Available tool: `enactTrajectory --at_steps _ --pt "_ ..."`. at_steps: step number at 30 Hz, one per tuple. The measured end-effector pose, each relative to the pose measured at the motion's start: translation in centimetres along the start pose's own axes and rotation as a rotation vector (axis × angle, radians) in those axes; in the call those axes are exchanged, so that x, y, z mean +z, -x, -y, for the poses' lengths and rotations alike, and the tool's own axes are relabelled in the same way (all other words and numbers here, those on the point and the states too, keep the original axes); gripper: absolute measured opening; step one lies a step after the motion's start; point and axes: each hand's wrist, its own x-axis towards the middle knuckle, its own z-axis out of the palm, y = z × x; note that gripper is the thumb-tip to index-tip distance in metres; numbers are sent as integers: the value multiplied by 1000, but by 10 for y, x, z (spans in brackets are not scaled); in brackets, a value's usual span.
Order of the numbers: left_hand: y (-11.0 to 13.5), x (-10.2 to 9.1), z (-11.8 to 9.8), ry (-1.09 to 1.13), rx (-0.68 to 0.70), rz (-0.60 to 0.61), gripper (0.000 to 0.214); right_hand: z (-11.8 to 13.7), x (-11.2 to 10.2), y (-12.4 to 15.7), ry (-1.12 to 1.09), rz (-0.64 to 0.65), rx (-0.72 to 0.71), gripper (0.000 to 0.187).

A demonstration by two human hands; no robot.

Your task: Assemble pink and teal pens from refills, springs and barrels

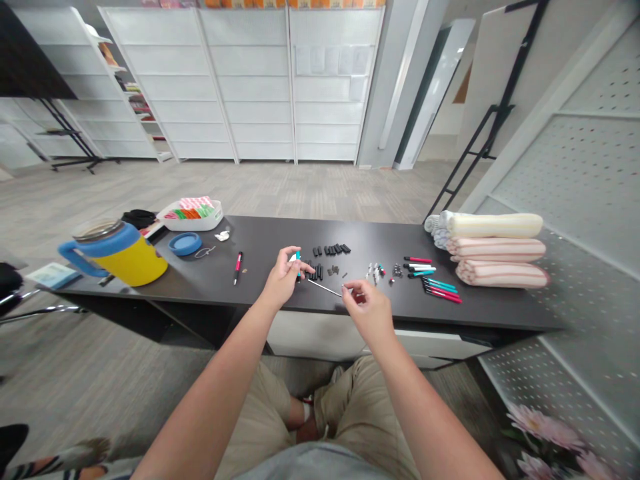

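Note:
My left hand (283,277) is closed around a teal and black pen barrel (299,256), which stands upright between thumb and fingers. My right hand (369,307) pinches the near end of a thin, silvery pen refill (325,287); its other end points left toward the barrel, apart from it. Just beyond my hands lie short black pen parts (316,271) in a row, with tiny dark pieces (333,270) beside them. Another group of black pieces (337,249) sits farther back. Small silver parts (376,272) are right of these.
Pink, white and teal pen barrels (440,290) lie at the right, near rolled towels (500,248). On the left are an assembled red pen (238,268), a blue lid (185,244), a yellow mug (127,257) and a white tray (195,221) of colourful packets. The dark desk's front edge (320,311) is close to me.

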Motion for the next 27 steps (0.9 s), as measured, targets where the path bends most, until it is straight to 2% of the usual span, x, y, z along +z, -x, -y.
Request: enactTrajectory --at_steps 5,9,12,15,19,22,27 --pt "1 0 -3 38 -34 -71 44 29 36 0 -183 120 64 17" --pt "2 1 -8 78 -32 -121 47 43 60 -7 -310 139 111 19" --pt "2 1 -10 84 -35 -136 47 47 69 -8 -357 136 152 19" --pt "1 2 -9 62 -48 -134 48 43 66 -7 -349 102 170 20" --pt "0 1 -4 24 -56 -106 51 27 49 -8 -287 33 204 26" --pt "-1 1 -2 0 -62 -68 45 10 35 -13 -243 -3 221 30" --pt "-1 2 -2 -7 -83 -25 37 -6 23 -18 -309 29 217 35"
